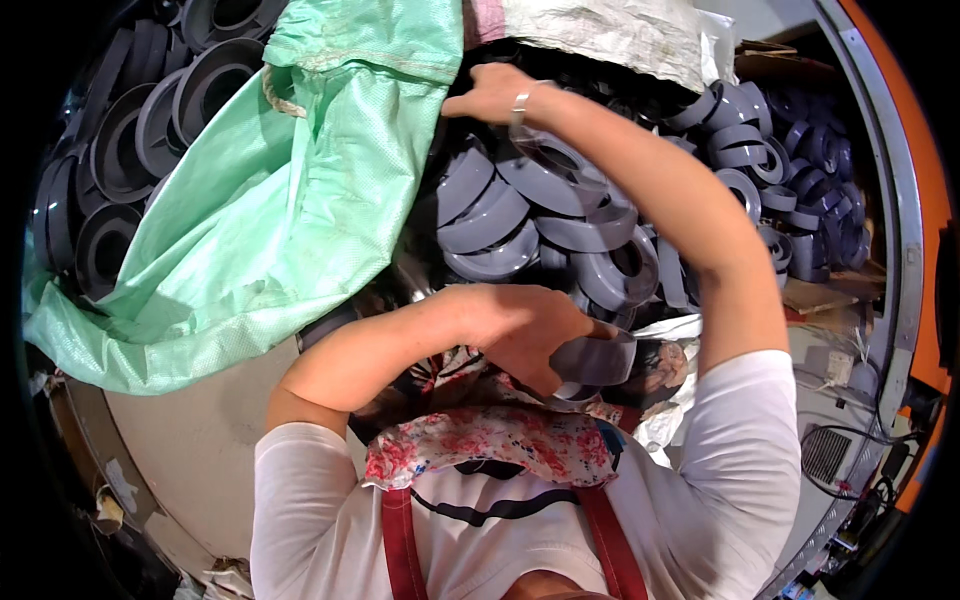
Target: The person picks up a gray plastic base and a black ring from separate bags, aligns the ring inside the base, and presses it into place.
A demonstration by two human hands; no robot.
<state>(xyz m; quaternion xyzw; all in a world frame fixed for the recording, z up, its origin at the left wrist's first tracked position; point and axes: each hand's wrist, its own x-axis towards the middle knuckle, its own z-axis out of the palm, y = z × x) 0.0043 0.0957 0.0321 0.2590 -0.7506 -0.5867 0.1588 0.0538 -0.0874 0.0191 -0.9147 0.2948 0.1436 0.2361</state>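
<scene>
My left hand (530, 330) is closed around a grey plastic ring (598, 360), held low in front of my apron (490, 445). The fingers' undersides are partly hidden by the ring. Farther off, my right arm stretches across the pile of grey rings (485, 215). My right hand (495, 95) hovers at the pile's far end, thumb and finger apart, with nothing visible between them. Its fingertips lie close to the edge of the green woven sack (330, 190); I cannot tell whether they touch it. A bracelet circles the right wrist.
Larger grey rings (125, 145) are stacked at the far left, beyond the green sack. A white woven sack (610, 35) lies at the back. Smaller rings (820, 190) fill the right side, beside a metal edge (900, 200) and an orange panel. Black cables (880, 440) hang at right.
</scene>
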